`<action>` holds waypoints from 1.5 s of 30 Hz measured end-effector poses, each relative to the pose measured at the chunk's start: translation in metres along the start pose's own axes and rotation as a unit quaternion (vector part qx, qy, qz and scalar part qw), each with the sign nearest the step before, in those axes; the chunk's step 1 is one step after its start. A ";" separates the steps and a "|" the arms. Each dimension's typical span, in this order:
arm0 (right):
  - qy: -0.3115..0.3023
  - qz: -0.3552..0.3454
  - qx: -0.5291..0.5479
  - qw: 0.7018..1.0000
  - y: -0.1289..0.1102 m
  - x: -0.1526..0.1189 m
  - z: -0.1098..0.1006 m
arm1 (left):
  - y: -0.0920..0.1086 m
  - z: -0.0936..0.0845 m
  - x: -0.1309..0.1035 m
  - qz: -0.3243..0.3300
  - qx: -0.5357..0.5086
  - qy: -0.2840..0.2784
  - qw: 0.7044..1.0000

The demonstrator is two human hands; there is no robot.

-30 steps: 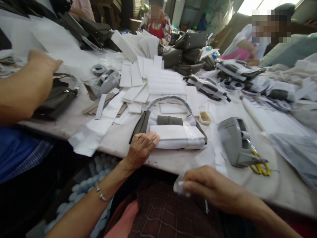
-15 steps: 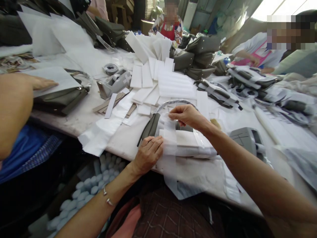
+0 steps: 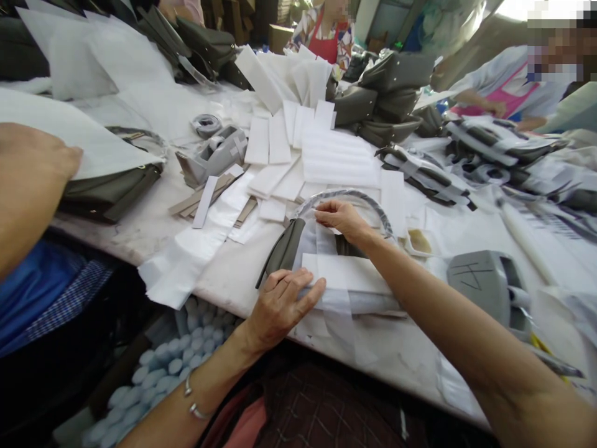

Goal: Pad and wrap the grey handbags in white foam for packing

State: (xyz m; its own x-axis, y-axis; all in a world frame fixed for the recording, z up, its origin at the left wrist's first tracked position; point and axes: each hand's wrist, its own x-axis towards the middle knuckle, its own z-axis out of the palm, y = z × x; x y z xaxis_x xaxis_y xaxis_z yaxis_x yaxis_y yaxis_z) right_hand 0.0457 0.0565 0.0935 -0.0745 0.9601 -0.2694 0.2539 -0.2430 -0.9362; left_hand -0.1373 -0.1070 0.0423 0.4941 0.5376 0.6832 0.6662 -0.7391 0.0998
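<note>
A dark grey bag [image 3: 280, 250] lies near the table's front edge, its wrapped handle [image 3: 357, 194] arching away from me. A white foam strip [image 3: 352, 272] rests across it, with a translucent strip [image 3: 336, 300] running over the bag and down its near side. My left hand [image 3: 285, 303] lies on the bag and the left end of the foam, fingers spread. My right hand [image 3: 342, 219] pinches the far end of the translucent strip inside the handle's arch.
White foam pieces [image 3: 339, 158] are heaped beyond the bag. Grey tape dispensers stand right [image 3: 485, 283] and left [image 3: 219, 152]. A small dish [image 3: 420, 241] sits by my right forearm. At far left, another person's hand [image 3: 37, 162] holds a white sheet over a bag.
My left hand has spread its fingers and shifted slightly right and down. The translucent strip's near end hangs less far past the table edge. The neighbour's white sheet has been lifted.
</note>
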 end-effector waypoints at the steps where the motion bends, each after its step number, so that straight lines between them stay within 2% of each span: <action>1: 0.003 -0.024 -0.016 1.000 0.001 -0.002 0.001 | 0.000 0.000 0.000 0.000 0.001 0.001 1.000; 5: 0.028 -0.100 -0.050 0.993 0.002 -0.011 0.001 | 0.000 -0.002 0.002 0.001 -0.001 -0.003 1.000; 7: 0.078 -0.137 -0.093 0.983 0.001 -0.013 -0.001 | 0.000 -0.003 0.003 -0.001 -0.004 -0.003 1.000; 9: 0.144 -0.203 -0.172 0.953 -0.002 -0.015 -0.003 | 0.000 -0.003 0.003 -0.003 -0.005 -0.003 1.000; 11: 0.169 -0.267 -0.243 0.917 -0.006 -0.020 -0.004 | 0.000 -0.002 0.003 -0.002 -0.005 -0.002 1.000; 13: 0.122 -0.294 -0.291 0.902 -0.009 -0.026 -0.003 | 0.000 -0.002 0.003 0.000 -0.007 -0.001 1.000; 15: 0.029 -0.270 -0.352 0.896 -0.010 -0.030 0.002 | 0.001 -0.002 0.003 -0.001 -0.008 0.000 1.000; 17: -0.050 -0.225 -0.437 0.869 -0.009 -0.033 0.009 | 0.001 -0.002 0.003 -0.002 -0.005 -0.001 1.000; 20: -0.095 -0.198 -0.544 0.810 -0.007 -0.034 0.017 | 0.001 -0.002 0.003 0.000 0.000 -0.003 1.000; 24: -0.151 -0.262 -0.588 0.750 -0.008 -0.036 0.017 | 0.001 -0.002 0.004 0.003 0.010 0.000 1.000; 27: -0.173 -0.270 -0.584 0.746 -0.007 -0.037 0.015 | 0.002 -0.002 0.004 0.004 0.018 -0.001 1.000; 30: -0.170 -0.232 -0.561 0.776 -0.006 -0.036 0.013 | 0.001 -0.001 0.004 -0.003 0.016 0.005 1.000; 32: -0.119 -0.229 -0.532 0.807 -0.010 -0.041 0.006 | 0.000 -0.001 0.003 -0.019 0.006 0.018 1.000; 34: -0.031 -0.269 -0.469 0.841 -0.021 -0.060 -0.006 | -0.001 0.000 0.002 -0.043 -0.012 0.040 0.998; 36: 0.049 -0.324 -0.370 0.869 -0.037 -0.096 -0.023 | -0.003 0.000 0.001 -0.075 -0.035 0.071 0.994; 38: 0.127 -0.345 -0.276 0.888 -0.053 -0.145 -0.040 | -0.006 0.000 -0.001 -0.112 -0.059 0.096 0.987; 40: 0.254 -0.373 -0.231 0.862 -0.058 -0.193 -0.053 | -0.009 -0.001 -0.003 -0.156 -0.083 0.118 0.977; 41: 0.346 -0.399 -0.192 0.827 -0.055 -0.213 -0.058 | -0.011 -0.002 -0.004 -0.177 -0.097 0.128 0.971; 42: 0.399 -0.408 -0.162 0.805 -0.048 -0.226 -0.062 | -0.013 -0.002 -0.004 -0.198 -0.112 0.137 0.964; 43: 0.418 -0.385 -0.136 0.811 -0.037 -0.233 -0.065 | -0.014 -0.003 -0.004 -0.216 -0.126 0.146 0.957; 45: 0.394 -0.318 -0.112 0.855 -0.009 -0.226 -0.071 | -0.017 -0.004 -0.004 -0.238 -0.147 0.165 0.946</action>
State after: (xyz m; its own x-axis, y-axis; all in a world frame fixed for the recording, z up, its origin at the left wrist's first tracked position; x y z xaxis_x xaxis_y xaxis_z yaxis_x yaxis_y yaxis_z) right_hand 0.1284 -0.1483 0.1786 0.3849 0.7041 0.5968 0.5885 0.3109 -0.7463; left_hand -0.1530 -0.0985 0.0405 -0.0570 0.7173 0.6944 0.5609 -0.5524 0.6166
